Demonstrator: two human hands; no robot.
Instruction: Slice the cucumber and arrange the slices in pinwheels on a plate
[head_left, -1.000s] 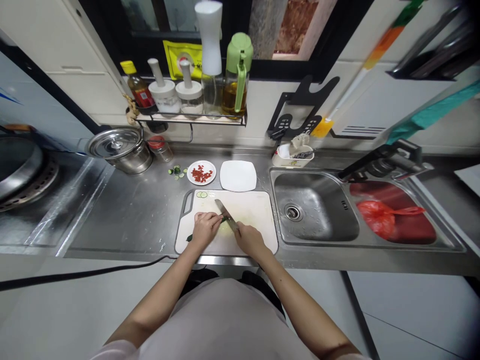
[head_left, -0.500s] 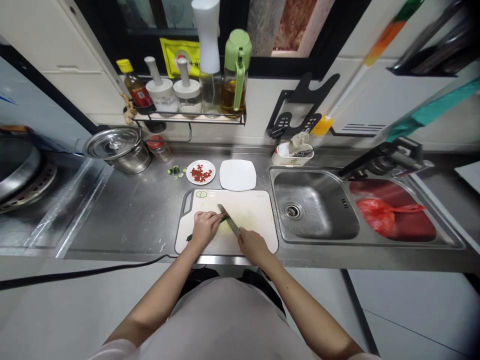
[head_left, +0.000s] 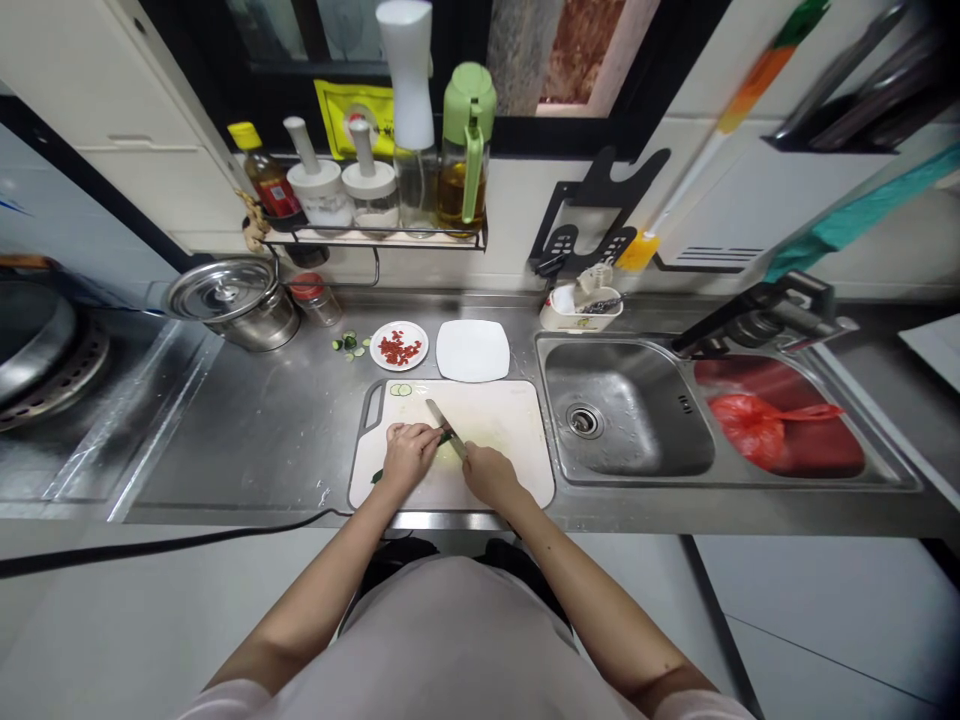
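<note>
A white cutting board (head_left: 504, 415) lies on the steel counter in front of me. My left hand (head_left: 407, 457) is curled over a dark green cucumber (head_left: 377, 476) and presses it down on the board. My right hand (head_left: 489, 475) is closed round the handle of a knife (head_left: 440, 421). The blade slants up and left, right beside my left fingertips. Two cucumber slices (head_left: 400, 390) rest at the board's far left corner.
Behind the board stand a small plate of chopped red chilli (head_left: 399, 346), an empty white square plate (head_left: 473, 350) and loose cucumber bits (head_left: 349, 344). A lidded steel pot (head_left: 232, 301) is at the left, a sink (head_left: 622, 425) at the right, a red bag (head_left: 750, 428) beyond it.
The knife and my right hand have shifted a little left, closer to my left fingers. My left hand stays on the cucumber.
</note>
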